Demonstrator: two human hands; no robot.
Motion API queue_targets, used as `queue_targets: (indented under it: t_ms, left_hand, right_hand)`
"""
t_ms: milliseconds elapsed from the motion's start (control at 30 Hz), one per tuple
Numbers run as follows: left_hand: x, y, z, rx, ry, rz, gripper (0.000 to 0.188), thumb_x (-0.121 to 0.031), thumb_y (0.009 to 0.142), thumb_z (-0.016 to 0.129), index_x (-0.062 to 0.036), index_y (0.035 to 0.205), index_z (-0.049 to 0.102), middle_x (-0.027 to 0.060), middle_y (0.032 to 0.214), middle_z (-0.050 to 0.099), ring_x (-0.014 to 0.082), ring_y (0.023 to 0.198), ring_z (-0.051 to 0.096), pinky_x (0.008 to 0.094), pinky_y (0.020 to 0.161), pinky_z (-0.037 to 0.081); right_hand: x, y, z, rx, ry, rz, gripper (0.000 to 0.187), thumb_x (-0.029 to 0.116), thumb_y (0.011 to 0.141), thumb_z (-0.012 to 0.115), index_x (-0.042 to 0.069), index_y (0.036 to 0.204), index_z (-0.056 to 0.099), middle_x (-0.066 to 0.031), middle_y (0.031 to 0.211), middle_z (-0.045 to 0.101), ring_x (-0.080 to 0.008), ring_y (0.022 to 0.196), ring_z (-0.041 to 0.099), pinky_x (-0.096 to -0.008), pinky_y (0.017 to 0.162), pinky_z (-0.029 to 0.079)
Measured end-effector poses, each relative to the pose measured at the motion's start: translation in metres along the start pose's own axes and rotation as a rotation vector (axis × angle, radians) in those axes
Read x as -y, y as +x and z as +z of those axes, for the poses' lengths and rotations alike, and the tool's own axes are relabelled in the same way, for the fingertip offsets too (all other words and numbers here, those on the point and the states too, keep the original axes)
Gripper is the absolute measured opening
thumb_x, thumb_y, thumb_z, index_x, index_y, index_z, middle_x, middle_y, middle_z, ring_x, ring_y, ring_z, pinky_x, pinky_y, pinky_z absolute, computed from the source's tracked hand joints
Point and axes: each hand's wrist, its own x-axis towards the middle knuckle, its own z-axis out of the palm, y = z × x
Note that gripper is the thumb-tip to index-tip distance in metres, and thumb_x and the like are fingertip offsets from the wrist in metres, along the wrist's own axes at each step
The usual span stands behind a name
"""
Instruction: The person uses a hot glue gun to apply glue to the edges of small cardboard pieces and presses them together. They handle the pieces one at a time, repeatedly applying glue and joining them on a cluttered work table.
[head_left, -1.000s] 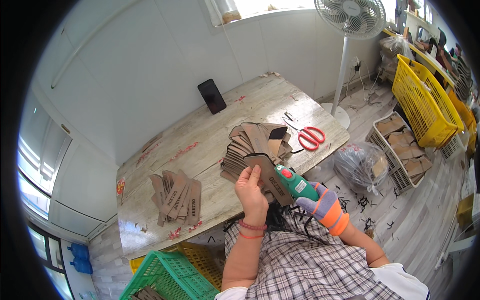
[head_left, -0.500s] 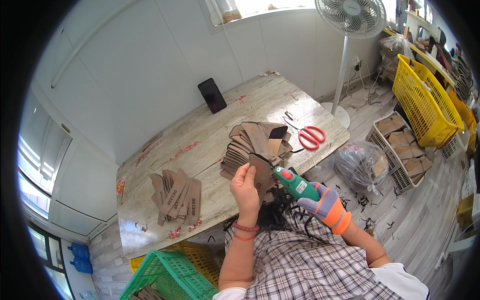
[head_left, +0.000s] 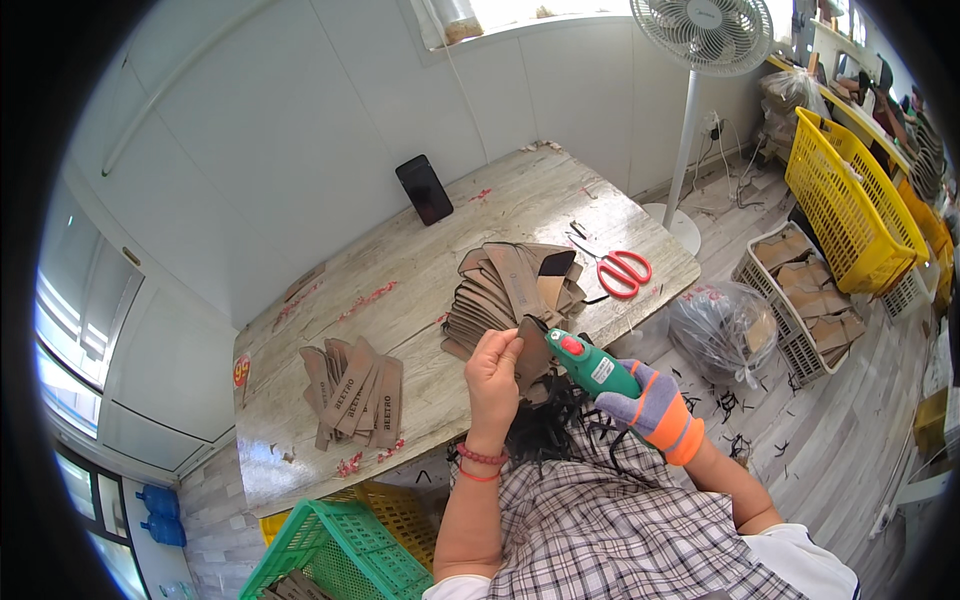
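Blk phone (head_left: 424, 190) nr far edge of table (head_left: 380, 320), by white wall (head_left: 300, 120). 1 pr red-handled scissors (head_left: 608, 262) on table's R side. White ped. fan (head_left: 703, 30) stands past table's far R corner. Yellow crate (head_left: 880, 240) far R, white crate (head_left: 775, 300) just beside it; clear plastic bag (head_left: 722, 325) btwn white crate & table. 2 blue jugs (head_left: 158, 500) far L.

Is a worn, pale wood-grain table (head_left: 430, 260), set against the white wall and marked with red patches (head_left: 368, 300). Carries a fanned heap of brown pieces (head_left: 490, 300) near the front edge, a smaller pile of brown pieces (head_left: 352, 395) to its left, red-handled scissors (head_left: 623, 274) to its right, and a black phone (head_left: 425, 190) at the back. Below, as grey plank floor (head_left: 830, 430), bears black scraps (head_left: 725, 403), a stand fan (head_left: 703, 30), a clear plastic bag (head_left: 722, 335) and a pale crate (head_left: 800, 372).
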Motion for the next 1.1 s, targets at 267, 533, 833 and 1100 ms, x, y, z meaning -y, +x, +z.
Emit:
queue_targets:
  t_ms: [267, 533, 833, 1100]
  left_hand:
    - [-0.004, 0.004, -0.008, 0.101, 0.127, 0.099, 0.010, -0.004, 0.087, 0.060, 0.0036, 0.093, 0.063, 0.0068, 0.077, 0.054, 0.0188, 0.072, 0.052, 0.0275, 0.067, 0.041]
    - [-0.022, 0.021, -0.027, 0.244, 0.484, 0.334, 0.008, -0.005, 0.083, 0.062, -0.0004, 0.090, 0.064, 0.0076, 0.075, 0.054, 0.0255, 0.074, 0.051, 0.0335, 0.070, 0.041]
    - [-0.045, 0.043, -0.040, 0.417, 0.635, 0.512, 0.005, -0.007, 0.084, 0.061, -0.0031, 0.085, 0.064, 0.0053, 0.073, 0.056, 0.0261, 0.076, 0.053, 0.0347, 0.073, 0.042]
    - [-0.054, 0.046, -0.050, 0.507, 0.705, 0.510, 0.004, -0.005, 0.083, 0.060, -0.0037, 0.083, 0.063, 0.0057, 0.076, 0.059, 0.0265, 0.077, 0.054, 0.0348, 0.072, 0.043]
  right_hand:
    - [-0.004, 0.002, -0.003, -0.017, -0.051, -0.087, 0.053, 0.030, 0.078, 0.079, 0.001, 0.116, 0.057, 0.0004, 0.077, 0.063, -0.0040, 0.062, 0.054, -0.0207, 0.056, 0.045]
    - [-0.001, 0.000, -0.009, 0.006, -0.090, -0.076, 0.050, 0.029, 0.077, 0.079, 0.001, 0.113, 0.059, 0.0002, 0.076, 0.064, -0.0038, 0.063, 0.055, -0.0209, 0.057, 0.046]
    - [-0.008, 0.000, -0.014, 0.028, -0.085, -0.072, 0.052, 0.029, 0.077, 0.080, 0.001, 0.115, 0.058, -0.0017, 0.083, 0.067, -0.0049, 0.071, 0.060, -0.0219, 0.064, 0.049]
    - [0.000, 0.001, -0.006, 0.050, -0.034, -0.066, 0.054, 0.031, 0.076, 0.080, 0.002, 0.116, 0.059, -0.0015, 0.078, 0.066, -0.0031, 0.065, 0.056, -0.0208, 0.059, 0.047]
